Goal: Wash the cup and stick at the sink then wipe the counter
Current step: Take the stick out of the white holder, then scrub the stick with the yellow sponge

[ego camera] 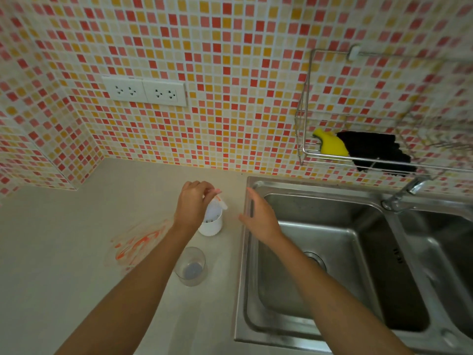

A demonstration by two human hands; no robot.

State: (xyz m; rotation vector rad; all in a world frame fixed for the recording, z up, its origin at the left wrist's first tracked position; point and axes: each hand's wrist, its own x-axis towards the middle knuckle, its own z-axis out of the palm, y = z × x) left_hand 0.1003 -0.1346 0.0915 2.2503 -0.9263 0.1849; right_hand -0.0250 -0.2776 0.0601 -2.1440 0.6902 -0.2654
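We see the left hand (192,204) above a white cup (212,221) that stands on the pale counter (64,290), close to the left rim of the sink (320,278). Its fingers are pinched on the top of a thin stick (218,198) that leans inside the cup; the stick looks whitish with some orange on it, but it is blurred and we cannot tell more. The hand covers the left part of the cup.

The right hand (258,216) is flat and open, fingers together, and holds nothing. It is over the left edge of the sink, just beside the cup but not touching it.

In front of the cup, nearer to us, a clear glass (190,266) stands upright on the counter, partly behind the left forearm. Left of it there is an orange smear (139,243) spread on the counter.

The steel sink has two basins, and a tap (401,196) stands at its back edge. On the tiled wall (230,73) above, a wire rack (358,149) carries a yellow sponge (331,143) and a black cloth (376,153), touching each other. Further left on the wall we see a double socket (144,91).
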